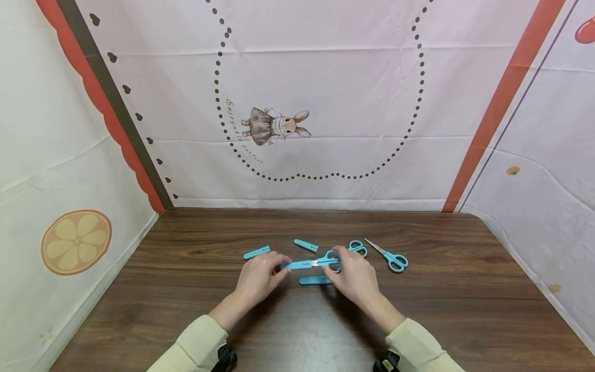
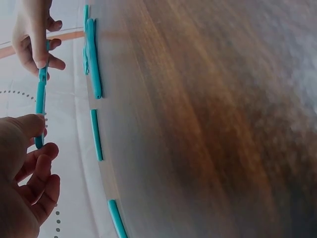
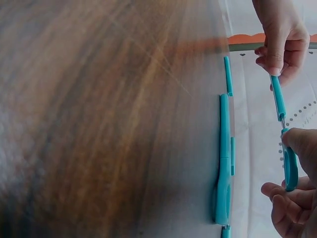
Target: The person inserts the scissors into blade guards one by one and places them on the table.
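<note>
Both hands hold one pair of blue-handled scissors point(image 1: 328, 259) above the wooden table point(image 1: 186, 289). My right hand point(image 1: 337, 264) grips the handle loops point(image 3: 290, 171). My left hand point(image 1: 280, 268) pinches the end of a blue blade cap point(image 1: 297, 264) that covers most of the blade. A short piece of bare metal shows between cap and handle. In the left wrist view the cap point(image 2: 40, 111) runs from my left thumb point(image 2: 29, 126) up to the right hand point(image 2: 37, 37). The right wrist view shows the left hand point(image 3: 280, 47) on the cap point(image 3: 278, 96).
Three loose blue caps lie on the table: one at the left point(image 1: 256, 252), one behind point(image 1: 306, 245), one under the hands point(image 1: 316, 280). A second pair of scissors point(image 1: 358, 248) and an uncapped pair point(image 1: 391, 258) lie to the right. Printed cloth walls enclose three sides.
</note>
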### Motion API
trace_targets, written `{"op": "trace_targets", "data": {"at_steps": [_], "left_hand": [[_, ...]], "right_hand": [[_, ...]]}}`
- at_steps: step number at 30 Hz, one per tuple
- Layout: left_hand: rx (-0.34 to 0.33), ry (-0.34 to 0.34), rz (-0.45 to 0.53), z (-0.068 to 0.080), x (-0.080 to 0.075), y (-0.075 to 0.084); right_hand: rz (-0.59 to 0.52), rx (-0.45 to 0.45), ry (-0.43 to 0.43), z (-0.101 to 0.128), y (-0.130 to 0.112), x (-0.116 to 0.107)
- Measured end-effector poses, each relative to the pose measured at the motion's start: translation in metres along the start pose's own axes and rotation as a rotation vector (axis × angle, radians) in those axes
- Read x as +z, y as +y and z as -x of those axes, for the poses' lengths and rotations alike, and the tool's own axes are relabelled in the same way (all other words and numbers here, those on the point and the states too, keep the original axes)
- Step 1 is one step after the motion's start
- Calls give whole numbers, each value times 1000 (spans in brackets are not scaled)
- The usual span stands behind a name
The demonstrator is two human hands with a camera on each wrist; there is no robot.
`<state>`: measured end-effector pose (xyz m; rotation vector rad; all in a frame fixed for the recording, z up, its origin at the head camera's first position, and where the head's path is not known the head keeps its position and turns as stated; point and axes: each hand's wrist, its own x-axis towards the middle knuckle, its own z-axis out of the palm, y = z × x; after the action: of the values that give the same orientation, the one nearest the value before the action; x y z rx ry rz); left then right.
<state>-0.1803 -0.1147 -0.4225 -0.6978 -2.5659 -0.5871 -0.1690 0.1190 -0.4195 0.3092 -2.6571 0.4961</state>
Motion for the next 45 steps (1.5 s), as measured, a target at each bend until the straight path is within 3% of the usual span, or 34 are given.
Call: {"op": "trace_targets", "data": {"at_steps": [28, 45], "left_hand": [[-14, 18, 7, -1, -1, 8], [-3, 45, -8, -1, 2, 9]], "right_hand": [[-16, -9, 49, 2, -1, 0], [-15, 4, 35, 4, -3, 0]]}}
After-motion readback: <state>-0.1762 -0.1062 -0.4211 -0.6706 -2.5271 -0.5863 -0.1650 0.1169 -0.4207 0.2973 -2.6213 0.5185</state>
